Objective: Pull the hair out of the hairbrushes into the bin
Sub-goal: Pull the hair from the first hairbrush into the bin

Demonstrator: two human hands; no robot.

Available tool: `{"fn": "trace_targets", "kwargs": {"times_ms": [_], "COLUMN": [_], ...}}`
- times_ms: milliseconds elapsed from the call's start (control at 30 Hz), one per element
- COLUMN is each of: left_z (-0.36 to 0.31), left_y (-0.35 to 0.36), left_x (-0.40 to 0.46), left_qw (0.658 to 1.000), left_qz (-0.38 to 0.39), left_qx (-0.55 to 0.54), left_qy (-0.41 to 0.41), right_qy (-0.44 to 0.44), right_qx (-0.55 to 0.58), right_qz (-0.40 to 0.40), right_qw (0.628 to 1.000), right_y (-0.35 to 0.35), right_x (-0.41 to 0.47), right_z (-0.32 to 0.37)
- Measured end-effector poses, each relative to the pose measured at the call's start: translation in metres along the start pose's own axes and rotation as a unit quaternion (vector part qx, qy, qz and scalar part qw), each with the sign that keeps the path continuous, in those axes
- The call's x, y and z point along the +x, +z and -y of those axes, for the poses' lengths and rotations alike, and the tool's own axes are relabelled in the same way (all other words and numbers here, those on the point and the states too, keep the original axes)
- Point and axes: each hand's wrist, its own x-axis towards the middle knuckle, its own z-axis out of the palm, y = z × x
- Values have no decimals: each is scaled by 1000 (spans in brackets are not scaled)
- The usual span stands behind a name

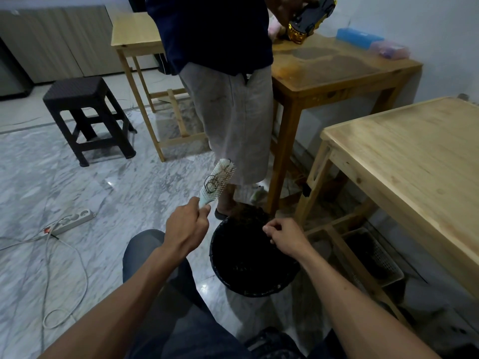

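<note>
Left hand point(187, 227) wrapped round the handle of a pale brush point(217, 182), head tilted up and away, over the floor point(77, 177) just left of the bin point(255, 257). Dark loops of hair point(211, 184) caught in the bristles. Right hand point(286, 238) above the bin's rim, fingertips pressed together; anything pinched there too fine to tell. Standing person point(228, 99) just beyond, beside a bench point(337, 66).

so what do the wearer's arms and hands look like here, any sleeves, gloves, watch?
Both forearms are bare up to the frame edge: no sleeves, gloves, watch or bands in view. The left hand and right hand show no rings on the visible fingers. Dark trousers cover the knees below.
</note>
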Motion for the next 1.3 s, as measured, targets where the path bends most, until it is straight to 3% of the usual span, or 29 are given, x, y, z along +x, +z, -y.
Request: {"fn": "trace_targets", "kwargs": {"times_ms": [300,433,533,667,800,900,1033,1100,1167,1300], "left_z": [-1,0,3,5,4,4,5,3,-1,-9], "left_y": [11,10,10,6,-4,-1,10,13,15,17], "left_x": [-9,-8,-10,-2,5,1,-8,-9,-11,-13], "left_qw": [991,994,996,998,1000,1000,998,997,997,995], "left_qz": [78,65,54,-17,-13,2,22,28,35,46], "left_qx": [70,68,65,-36,12,28,57,60,58,64], "left_qy": [83,61,38,-43,-20,-5,29,34,40,60], "right_qy": [-114,-98,-92,-66,-16,-11,-38,-37,-31,-71], "right_qx": [233,258,192,44,83,93,11,122,249,251], "right_qz": [87,23,-11,-18,-21,41,23,1,31,76], "right_qw": [962,961,977,997,996,995,999,992,968,962], "right_y": [2,13,15,14,11,8,4,1,-4,-2], "right_x": [14,15,15,10,7,9,13,12,9,7], "right_z": [36,35,20,-5,-18,-15,4,24,44,59]}}
